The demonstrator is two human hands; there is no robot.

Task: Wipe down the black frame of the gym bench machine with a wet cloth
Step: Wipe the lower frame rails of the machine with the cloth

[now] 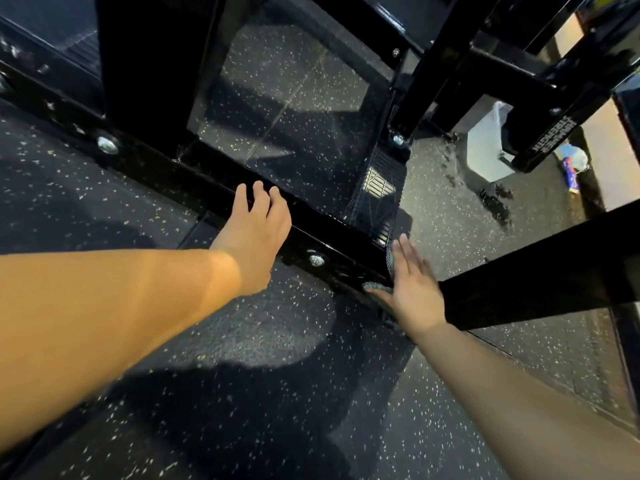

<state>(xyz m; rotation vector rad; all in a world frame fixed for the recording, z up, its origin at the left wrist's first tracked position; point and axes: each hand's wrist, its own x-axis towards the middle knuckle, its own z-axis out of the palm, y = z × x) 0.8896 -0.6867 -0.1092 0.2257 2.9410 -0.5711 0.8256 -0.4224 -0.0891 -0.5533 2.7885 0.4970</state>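
1. The frame (221, 188) is a black floor rail running from about 10 o'clock down to 4 o'clock, with uprights rising from it toward 12 and 1 o'clock.
2. The cloth (389, 261), grey and textured, lies against the rail's end at about 4 o'clock, and only its edges show.
3. The right hand (412, 289) presses the cloth flat to the rail, fingers straight and together and not curled round it.
4. The left hand (254, 233) rests on the rail just left of centre, fingers loosely bent over its far edge, holding nothing and apparently bracing the person.
5. Progress, as a judgement: the rail near the bolt (316, 260) looks glossy and streaked, so this stretch seems wiped. The uprights, the crossbars at 1 o'clock and the long rail toward 10 o'clock show no clear sign either way, so much likely remains.
6. A second black bar (540, 268) crosses at 3 o'clock just beside the right wrist and crowds its reach.
7. The speckled rubber floor (242, 341) has wet splashes at 2 o'clock, near a white bucket (485, 150) partly hidden behind an upright.
8. A small bottle (573, 169) lies beyond the bucket, well apart from both hands.
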